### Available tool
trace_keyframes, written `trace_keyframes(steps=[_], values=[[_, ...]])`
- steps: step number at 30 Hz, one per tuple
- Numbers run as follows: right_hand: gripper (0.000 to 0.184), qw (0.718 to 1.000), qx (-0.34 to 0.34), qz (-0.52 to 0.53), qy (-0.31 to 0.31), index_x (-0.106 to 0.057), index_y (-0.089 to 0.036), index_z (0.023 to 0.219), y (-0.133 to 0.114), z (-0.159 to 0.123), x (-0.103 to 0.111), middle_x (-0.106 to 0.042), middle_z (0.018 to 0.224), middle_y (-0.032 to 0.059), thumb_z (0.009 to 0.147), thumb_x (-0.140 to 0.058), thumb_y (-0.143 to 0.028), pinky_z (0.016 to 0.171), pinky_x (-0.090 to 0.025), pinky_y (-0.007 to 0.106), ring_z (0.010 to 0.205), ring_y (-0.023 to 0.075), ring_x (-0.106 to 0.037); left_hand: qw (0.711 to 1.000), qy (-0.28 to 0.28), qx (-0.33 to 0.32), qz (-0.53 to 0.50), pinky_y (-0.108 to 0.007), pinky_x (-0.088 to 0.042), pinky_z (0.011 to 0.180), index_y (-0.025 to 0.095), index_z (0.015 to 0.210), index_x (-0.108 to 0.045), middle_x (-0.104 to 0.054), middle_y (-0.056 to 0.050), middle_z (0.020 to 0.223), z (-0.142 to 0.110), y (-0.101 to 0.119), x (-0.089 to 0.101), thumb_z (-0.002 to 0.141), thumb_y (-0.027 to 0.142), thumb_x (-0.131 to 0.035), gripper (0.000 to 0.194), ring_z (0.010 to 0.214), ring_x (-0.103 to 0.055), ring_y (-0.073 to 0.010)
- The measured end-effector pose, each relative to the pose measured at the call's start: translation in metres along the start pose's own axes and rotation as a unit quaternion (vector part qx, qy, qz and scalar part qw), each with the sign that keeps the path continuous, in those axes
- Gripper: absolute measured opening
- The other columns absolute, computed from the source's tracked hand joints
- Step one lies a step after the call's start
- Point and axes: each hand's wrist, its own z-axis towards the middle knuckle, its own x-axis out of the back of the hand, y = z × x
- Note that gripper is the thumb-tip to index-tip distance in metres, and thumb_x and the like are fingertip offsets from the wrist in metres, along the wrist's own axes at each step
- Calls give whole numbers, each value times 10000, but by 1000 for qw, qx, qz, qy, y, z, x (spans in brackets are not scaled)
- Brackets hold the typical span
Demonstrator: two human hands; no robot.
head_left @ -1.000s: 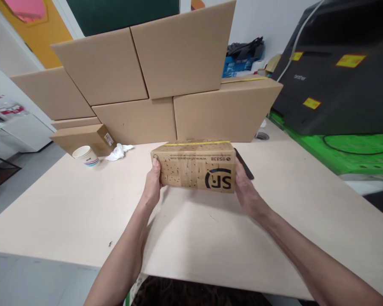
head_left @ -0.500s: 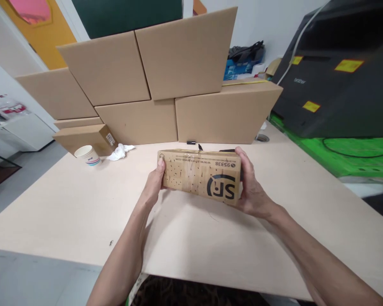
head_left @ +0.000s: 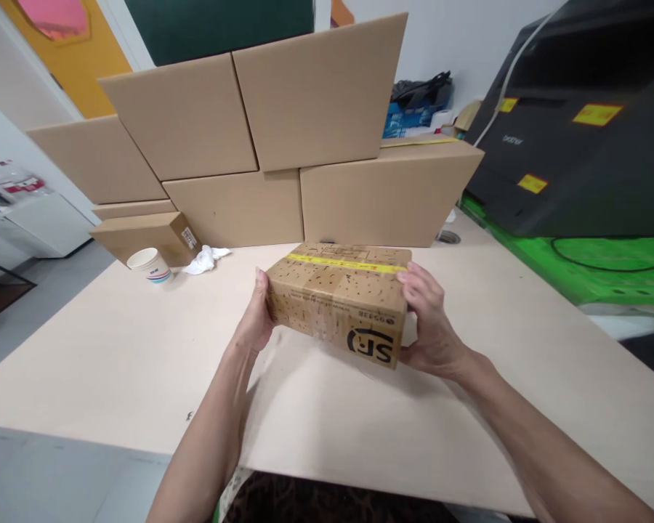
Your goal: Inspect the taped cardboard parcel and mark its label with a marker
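Note:
Between my two hands is a brown cardboard box [head_left: 332,298], tilted so that its top and near side show. Yellow tape runs across the top, and dark marks dot its faces. Upside-down black lettering stands on the near side. My left hand [head_left: 257,312] grips the left end, thumb at the upper edge. At the right end my right hand [head_left: 428,319] is closed on the box, fingers over the top corner and thumb low. The box's underside is hidden, so I cannot tell whether it touches the table [head_left: 327,421].
Large cardboard boxes [head_left: 229,207] are stacked along the table's back. At the left stand a smaller carton [head_left: 142,236], a paper cup [head_left: 150,265] and a crumpled tissue [head_left: 207,259]. A big black case [head_left: 572,145] rests on a green surface [head_left: 588,272] at the right.
The box has been tipped, bringing its taped top into view and lowering its near side. Both hands keep hold of it. A black marker and its cap behind it are now mostly covered.

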Motion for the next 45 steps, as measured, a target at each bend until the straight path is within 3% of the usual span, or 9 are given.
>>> trace_keyframes(steps=[7,11,15,17,19,28,36,41,45], values=[[1123,999,10,-30,-8,-131,-461,1645,6,-8,-6,-358,1659,28,759,-768,-197,1133,-411,727,1505,430,-353,997,11,-8,-79,-312,-602,701,191,906,-729,-783,-42,928,-2,7,2,643,374,-793,326,952,-722,-269],[862,986,-138,88,-10,-266,-509,1602,0,-5,-7,-317,1697,-30,892,-667,-229,1202,-353,699,1550,376,-319,989,19,-79,-121,-310,-594,752,193,797,-714,-789,-40,924,-4,8,-3,608,325,-748,233,972,-715,-259],[531,841,-407,355,20,-391,-472,1538,-9,-1,-9,-433,1645,4,1017,-490,-490,1121,-486,617,1496,322,-443,982,20,-155,-103,-370,-583,886,191,816,-729,-792,-55,956,-4,7,-5,608,341,-719,256,1091,-697,-301],[565,757,-474,448,32,-396,-441,1530,-12,2,-11,-485,1612,31,994,-445,-616,1073,-529,601,1445,317,-510,979,7,-192,-64,-383,-561,946,191,914,-747,-792,-55,1021,-4,4,-6,609,330,-731,336,1147,-685,-314],[661,722,-489,489,20,-421,-401,1514,-13,3,-12,-545,1562,57,919,-546,-662,1044,-555,577,1414,325,-542,976,-18,-216,-25,-384,-529,1009,200,1067,-745,-775,-58,1149,-5,-1,-7,618,318,-754,465,1230,-651,-319],[632,743,-491,454,26,-523,-319,1420,-7,3,-9,-719,1330,83,821,-670,-459,955,-608,556,1183,337,-705,977,-102,-184,33,-412,-354,1214,298,1431,-561,-459,-52,1626,-7,-13,-1,657,333,-797,810,1565,-289,-336],[789,763,-445,468,7,-467,-359,1434,-8,6,-6,-651,1427,75,730,-778,-534,984,-582,561,1276,347,-648,987,-107,-112,38,-422,-515,1045,240,1460,-521,-692,-97,1351,-9,-7,-3,747,415,-810,789,1250,-646,-330],[815,756,-463,463,-10,-424,-356,1497,-9,0,-7,-683,1377,96,784,-705,-634,983,-575,602,1199,360,-692,980,-142,-115,73,-406,-522,1031,222,1452,-559,-691,-112,1360,-10,-2,2,735,407,-831,789,1267,-637,-350],[779,728,-506,459,62,-430,-363,1498,-11,-2,-9,-690,1373,90,794,-714,-535,985,-569,630,1163,373,-711,983,-131,-120,55,-422,-446,1142,272,1464,-553,-545,-101,1549,-9,-4,3,715,584,-842,861,1455,-470,-363]])
